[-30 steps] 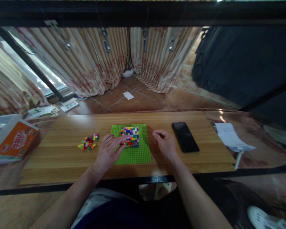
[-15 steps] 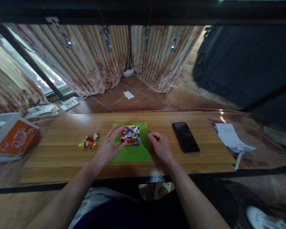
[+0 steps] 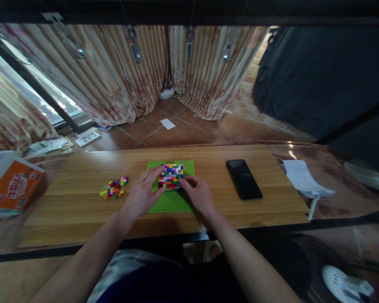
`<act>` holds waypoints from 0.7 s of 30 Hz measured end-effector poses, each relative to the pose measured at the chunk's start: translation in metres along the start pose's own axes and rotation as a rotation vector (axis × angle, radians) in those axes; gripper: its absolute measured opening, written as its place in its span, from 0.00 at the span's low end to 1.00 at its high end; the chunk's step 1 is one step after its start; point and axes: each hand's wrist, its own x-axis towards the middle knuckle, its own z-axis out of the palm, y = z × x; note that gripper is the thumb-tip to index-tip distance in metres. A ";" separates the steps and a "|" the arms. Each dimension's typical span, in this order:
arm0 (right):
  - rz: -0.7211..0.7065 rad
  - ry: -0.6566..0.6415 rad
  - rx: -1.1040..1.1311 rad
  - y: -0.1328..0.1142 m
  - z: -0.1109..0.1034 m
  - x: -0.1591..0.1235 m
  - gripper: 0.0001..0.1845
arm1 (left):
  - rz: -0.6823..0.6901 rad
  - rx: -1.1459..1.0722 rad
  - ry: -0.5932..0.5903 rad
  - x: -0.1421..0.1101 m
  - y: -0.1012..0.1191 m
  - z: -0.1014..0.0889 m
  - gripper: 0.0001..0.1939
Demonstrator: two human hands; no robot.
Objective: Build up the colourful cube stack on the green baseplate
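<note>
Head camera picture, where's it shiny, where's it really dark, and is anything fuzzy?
Head view: the wooden table has pale glare near its far left corner; head view: the dark cloth at right shows little detail; head view: the loose bricks look soft-edged, hard to count.

The left hand (image 3: 139, 195) is hiding part of the nine-o'clock side of the green studded baseplate (image 3: 170, 205); the right hand (image 3: 200, 195) is concealing its own grip; an orange-labelled plastic bin (image 3: 15, 185) is running off-frame at nine o'clock.

Home interior, likely: long pleated beige-and-rust fabric curtains (image 3: 113, 80), reddish-brown square floor tiles (image 3: 189, 134), rectangular wood-grain tabletop (image 3: 69, 202).
</note>
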 end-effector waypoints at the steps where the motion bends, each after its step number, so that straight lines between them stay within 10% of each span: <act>1: 0.001 0.002 -0.009 -0.001 0.000 0.000 0.18 | 0.019 0.007 0.005 -0.001 -0.001 0.002 0.26; 11: -0.038 -0.025 -0.032 0.002 -0.004 0.001 0.20 | 0.002 -0.032 0.084 -0.009 0.010 0.003 0.29; 21: -0.054 -0.034 -0.053 0.004 -0.006 0.001 0.20 | -0.456 -0.468 0.205 -0.005 -0.008 0.020 0.28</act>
